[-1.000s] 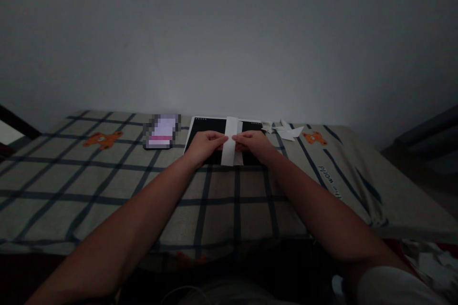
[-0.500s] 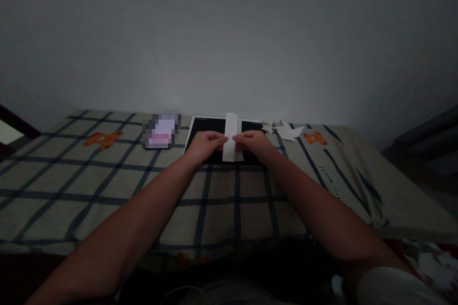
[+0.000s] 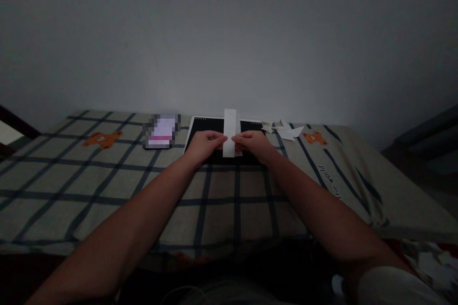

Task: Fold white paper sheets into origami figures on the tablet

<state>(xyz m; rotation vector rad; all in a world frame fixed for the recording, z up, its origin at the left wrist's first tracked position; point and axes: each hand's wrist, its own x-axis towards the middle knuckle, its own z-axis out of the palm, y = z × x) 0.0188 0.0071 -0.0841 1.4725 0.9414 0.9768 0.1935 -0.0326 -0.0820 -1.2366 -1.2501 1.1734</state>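
A folded strip of white paper point(image 3: 230, 124) stands lengthwise between my hands, held up over a black board with a white edge point(image 3: 209, 125). My left hand point(image 3: 206, 145) pinches its left edge between thumb and fingers. From the other side my right hand point(image 3: 252, 144) pinches the right edge, the thumbs almost meeting across the strip. A second layer of paper shows behind its right side. Part of the board lies hidden under my hands and the strip.
Left of the board lies a phone point(image 3: 160, 132), its screen blurred out. White paper scraps point(image 3: 289, 132) lie to the right. A checked cloth point(image 3: 229, 209) with bear patterns covers the table, which meets a grey wall point(image 3: 229, 38). More scraps point(image 3: 434, 267) are at the lower right.
The paper strip has risen slightly and stands a little straighter between my fingers. Both hands keep their pinch in nearly the same place.
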